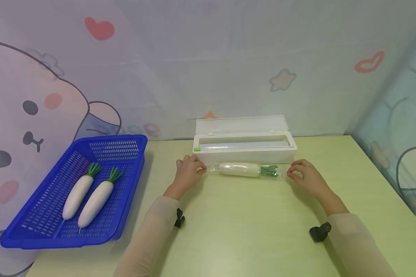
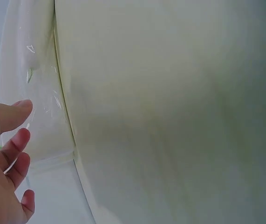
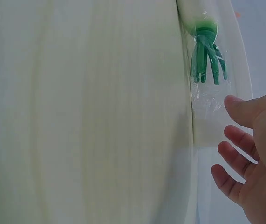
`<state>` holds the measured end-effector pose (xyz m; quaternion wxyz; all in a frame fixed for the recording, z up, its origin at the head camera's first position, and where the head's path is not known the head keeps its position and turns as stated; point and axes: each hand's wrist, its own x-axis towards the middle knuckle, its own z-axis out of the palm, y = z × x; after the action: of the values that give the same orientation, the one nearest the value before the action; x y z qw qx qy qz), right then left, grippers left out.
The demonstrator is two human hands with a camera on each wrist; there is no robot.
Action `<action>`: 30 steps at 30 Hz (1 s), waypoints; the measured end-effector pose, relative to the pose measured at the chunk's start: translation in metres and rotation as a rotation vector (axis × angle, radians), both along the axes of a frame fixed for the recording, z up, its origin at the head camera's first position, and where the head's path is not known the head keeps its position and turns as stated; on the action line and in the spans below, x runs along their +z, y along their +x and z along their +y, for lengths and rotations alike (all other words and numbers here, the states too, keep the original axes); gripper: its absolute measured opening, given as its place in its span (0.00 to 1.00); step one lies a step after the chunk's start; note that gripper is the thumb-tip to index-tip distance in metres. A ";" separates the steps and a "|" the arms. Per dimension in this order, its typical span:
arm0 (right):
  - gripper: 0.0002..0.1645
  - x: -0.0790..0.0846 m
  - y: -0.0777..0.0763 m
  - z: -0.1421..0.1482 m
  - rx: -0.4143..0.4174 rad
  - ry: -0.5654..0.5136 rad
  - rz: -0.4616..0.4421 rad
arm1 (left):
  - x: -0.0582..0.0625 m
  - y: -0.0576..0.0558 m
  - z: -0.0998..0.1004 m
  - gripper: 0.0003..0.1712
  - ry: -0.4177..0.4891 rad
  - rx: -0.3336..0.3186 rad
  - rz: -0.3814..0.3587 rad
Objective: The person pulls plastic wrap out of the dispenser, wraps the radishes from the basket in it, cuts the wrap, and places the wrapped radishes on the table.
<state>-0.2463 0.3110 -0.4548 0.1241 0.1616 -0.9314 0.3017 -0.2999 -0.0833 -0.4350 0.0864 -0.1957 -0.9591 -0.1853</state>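
Note:
A white radish (image 1: 240,169) with green leaf stubs lies on the table, wrapped in clear plastic film (image 1: 282,172) that sticks out past both its ends. My left hand (image 1: 188,172) is at the film's left end, its thumb and fingers apart in the left wrist view. At the leafy end is my right hand (image 1: 306,179); the right wrist view shows a gap between its thumb (image 3: 237,108) and fingers, beside the film. Right behind the radish stands a white cling film box (image 1: 244,156), lid (image 1: 242,124) raised, with a roll inside.
On the left, a blue plastic basket (image 1: 130,200) holds two unwrapped white radishes (image 1: 78,197), leaves pointing away from me. A green slider (image 1: 197,149) sits on the box's left front edge. Behind the pale green table (image 1: 249,238) hangs a printed cloth (image 1: 208,69).

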 end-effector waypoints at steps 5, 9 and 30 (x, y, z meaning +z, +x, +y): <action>0.02 -0.001 -0.003 -0.001 0.002 0.050 -0.006 | -0.001 -0.004 0.004 0.04 -0.021 0.041 -0.030; 0.02 -0.001 -0.004 -0.003 -0.004 0.089 -0.026 | -0.003 -0.008 0.010 0.05 -0.044 0.073 -0.052; 0.11 -0.002 -0.017 -0.016 -0.029 0.153 -0.210 | -0.007 -0.017 0.028 0.08 -0.098 0.135 -0.223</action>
<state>-0.2637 0.2953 -0.4567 0.0176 0.1245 -0.9619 0.2429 -0.3169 -0.0556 -0.4420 -0.0181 -0.1130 -0.9816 -0.1527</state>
